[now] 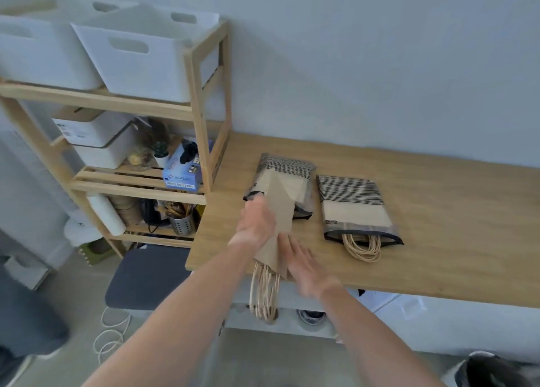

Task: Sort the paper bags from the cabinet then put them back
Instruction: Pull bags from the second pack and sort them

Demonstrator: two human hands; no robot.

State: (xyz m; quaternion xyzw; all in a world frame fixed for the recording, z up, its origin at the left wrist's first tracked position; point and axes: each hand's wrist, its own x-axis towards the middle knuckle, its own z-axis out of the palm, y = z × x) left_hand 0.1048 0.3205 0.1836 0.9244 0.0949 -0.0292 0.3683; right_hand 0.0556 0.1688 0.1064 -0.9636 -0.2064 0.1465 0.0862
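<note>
My left hand grips a stack of folded brown paper bags above the wooden table's left front corner. Their twisted rope handles dangle past the table edge. My right hand is beside the stack's lower right edge, fingers spread, blurred; I cannot tell whether it touches the bags. The stack's far end overlaps a striped woven pouch lying on the table. A second striped pouch lies to the right, with paper-bag handles sticking out of its open end.
A wooden shelf unit stands at the left with white bins on top, a blue box of gloves and a metal utensil holder lower down. A dark stool and a white cord are on the floor.
</note>
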